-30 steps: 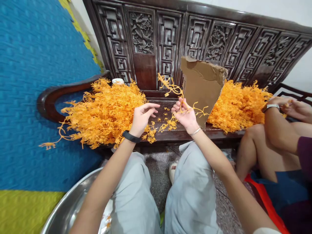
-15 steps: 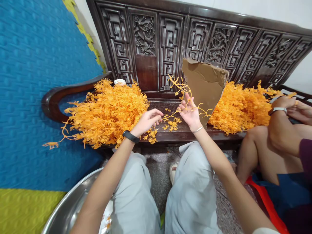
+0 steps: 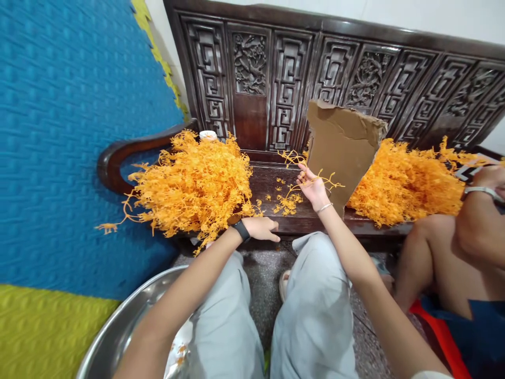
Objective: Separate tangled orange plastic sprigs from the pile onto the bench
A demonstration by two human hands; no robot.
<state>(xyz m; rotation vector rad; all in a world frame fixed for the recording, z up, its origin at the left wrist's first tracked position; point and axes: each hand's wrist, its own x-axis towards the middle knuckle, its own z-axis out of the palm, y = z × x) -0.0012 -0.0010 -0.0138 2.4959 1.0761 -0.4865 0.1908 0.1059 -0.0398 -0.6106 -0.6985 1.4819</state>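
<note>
Held up over the bench seat, my right hand [image 3: 311, 190] has its fingers closed on a thin orange plastic branch [image 3: 332, 182], whose twigs stick out on both sides. My left hand [image 3: 262, 228] is lower, by the front edge of the bench, with its fingers stretched out and nothing visible in them. Close beside it on the left rises a big pile of orange plastic sprigs [image 3: 193, 184]. Several small loose orange pieces [image 3: 289, 204] lie on the dark wooden seat between my hands.
A torn cardboard sheet [image 3: 343, 152] stands upright right of my hand, with another orange pile [image 3: 406, 181] beyond it. Another person's arm [image 3: 475, 226] is at the far right. A metal basin [image 3: 118, 329] sits lower left, and a white round object [image 3: 208, 135] stands behind the left pile.
My left hand has dropped from above the seat to the bench's front edge, and its fingers have straightened. My right hand still holds the branch, slightly turned. The view has shifted a little.
</note>
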